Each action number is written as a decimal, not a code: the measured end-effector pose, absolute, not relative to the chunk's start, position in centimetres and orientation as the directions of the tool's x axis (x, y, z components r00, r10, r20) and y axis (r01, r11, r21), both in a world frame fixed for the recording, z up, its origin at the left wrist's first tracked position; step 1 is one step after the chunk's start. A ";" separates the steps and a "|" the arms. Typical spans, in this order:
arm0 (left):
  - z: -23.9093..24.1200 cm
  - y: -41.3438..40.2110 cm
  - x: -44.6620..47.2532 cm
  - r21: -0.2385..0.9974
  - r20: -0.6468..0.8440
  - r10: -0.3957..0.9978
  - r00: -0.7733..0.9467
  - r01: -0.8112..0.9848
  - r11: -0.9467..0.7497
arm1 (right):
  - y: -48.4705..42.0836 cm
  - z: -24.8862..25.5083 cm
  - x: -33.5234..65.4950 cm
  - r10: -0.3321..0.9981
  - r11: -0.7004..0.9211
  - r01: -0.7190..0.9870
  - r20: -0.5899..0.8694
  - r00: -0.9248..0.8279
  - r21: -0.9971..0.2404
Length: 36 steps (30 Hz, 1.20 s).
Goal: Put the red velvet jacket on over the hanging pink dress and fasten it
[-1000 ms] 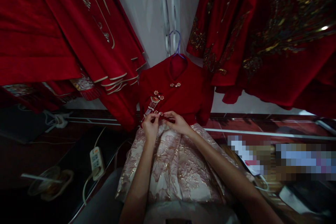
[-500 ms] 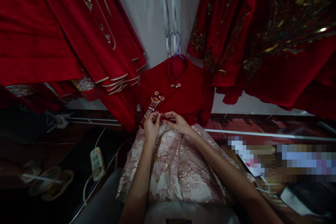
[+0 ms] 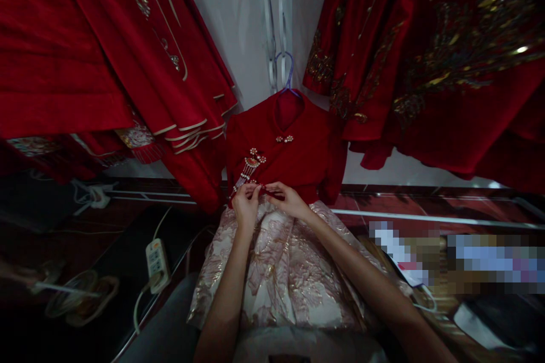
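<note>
A small red jacket [image 3: 293, 164] with a stand collar hangs in front of me on a purple hanger [image 3: 290, 76]. On its chest are a beaded clasp [image 3: 284, 139] and a beaded tassel ornament [image 3: 252, 163]. My left hand [image 3: 246, 204] pinches the jacket's lower edge just below the tassel. Close beside it, my right hand [image 3: 287, 199] pinches the same edge, fingertips nearly meeting the left ones. Any small fastener between the fingers is too hidden to make out. Below both hands spreads a pale pink brocade skirt [image 3: 289, 272] with gold threads, partly covered by my forearms.
Red garments [image 3: 170, 79] hang at the left, and more with gold embroidery [image 3: 460, 57] at the right. A power strip [image 3: 157, 264] lies on a black surface at left, near a plastic container [image 3: 72, 295] and another person's hand [image 3: 19, 272]. A white rail [image 3: 417, 217] runs behind.
Both hands keep their pinch at the jacket's edge almost unmoved. At the far left the other person's hand has shifted slightly.
</note>
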<state>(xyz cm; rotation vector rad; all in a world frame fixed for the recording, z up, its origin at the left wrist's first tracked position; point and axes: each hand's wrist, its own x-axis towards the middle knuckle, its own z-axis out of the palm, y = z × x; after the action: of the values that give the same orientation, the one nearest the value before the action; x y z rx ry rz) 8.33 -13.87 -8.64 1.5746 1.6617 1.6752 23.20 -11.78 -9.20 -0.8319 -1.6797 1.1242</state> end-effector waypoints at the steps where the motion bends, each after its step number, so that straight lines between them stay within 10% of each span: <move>1: -8.6 -13.9 8.4 0.846 0.460 0.815 -0.354 0.452 -0.282 | -11.8 -9.1 23.2 0.883 0.352 0.039 0.318 -0.346 -0.935; 12: -6.2 -14.0 9.6 0.979 0.181 0.952 0.246 0.049 -0.199 | -10.4 -7.8 24.4 0.971 0.206 -0.088 0.214 -0.104 -0.975; 19: -4.0 -8.6 8.8 0.953 0.176 0.972 -0.154 -0.220 -0.208 | -10.6 -5.3 26.3 0.988 -0.009 -0.261 0.033 -0.153 -0.965; 36: -2.8 -6.6 10.1 0.902 0.086 0.963 -0.255 -0.390 -0.183 | -11.1 -5.1 26.0 0.980 -0.050 -0.291 0.009 -0.201 -0.955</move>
<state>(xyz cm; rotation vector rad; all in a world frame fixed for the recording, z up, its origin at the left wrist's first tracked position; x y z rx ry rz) 10.12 -6.57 -2.79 0.8618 0.9760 1.6524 26.02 -11.14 -5.08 -0.8959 -1.1125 1.4966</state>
